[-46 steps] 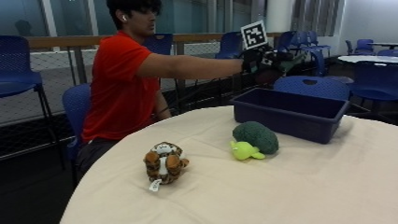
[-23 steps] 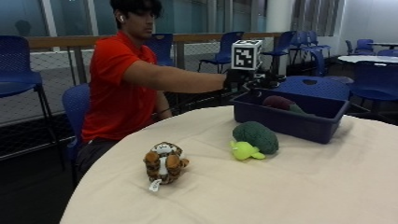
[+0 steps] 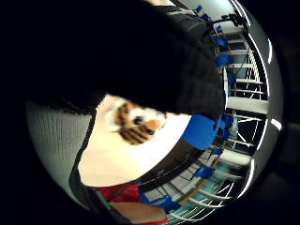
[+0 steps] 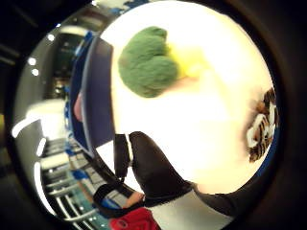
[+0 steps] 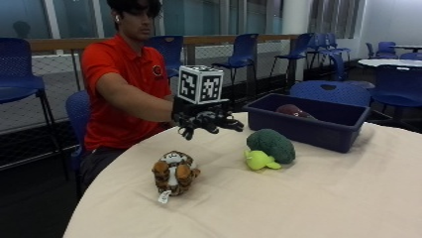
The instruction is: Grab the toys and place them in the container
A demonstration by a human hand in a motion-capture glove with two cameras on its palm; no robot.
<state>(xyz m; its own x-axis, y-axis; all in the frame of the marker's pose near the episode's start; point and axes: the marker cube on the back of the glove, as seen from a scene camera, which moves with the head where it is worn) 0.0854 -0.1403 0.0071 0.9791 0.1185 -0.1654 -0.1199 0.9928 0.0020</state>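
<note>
- Setting was a big room full of blue chairs (image 5: 242,49) and glass, with a round counter (image 5: 316,198) covered in a cream cloth.
- Progress, as far as I could judge: one toy was already in. A reddish toy (image 5: 294,110) sat inside the blue bin (image 5: 310,124) near the counter's far side; couldn't tell what it was, only its top showed over the wall.
- Two were left out on the counter: the broccoli (image 5: 270,148) and the tiger (image 5: 175,171). So I'd call it roughly a third done, if those three were the whole lot.
- The broccoli lay just in front of the bin, near it but not touching as far as I could see. The tiger sat well apart from the bin, toward the person's side, with a white tag (image 5: 163,197) hanging off it.
- The gloved right hand (image 5: 206,121) hovered above the counter, empty, fingers spread and hanging loosely curled, holding nothing.
- Relative to the toys: it hung between the two, above and behind them, touching neither. The thumb-side palm view had the broccoli (image 4: 148,62) and tiger (image 4: 261,124) both on the cloth below the palm, broccoli next to the bin (image 4: 98,96).
- The little-finger-side view caught the tiger's face (image 3: 136,121).
- My guess was either toy could go next.
</note>
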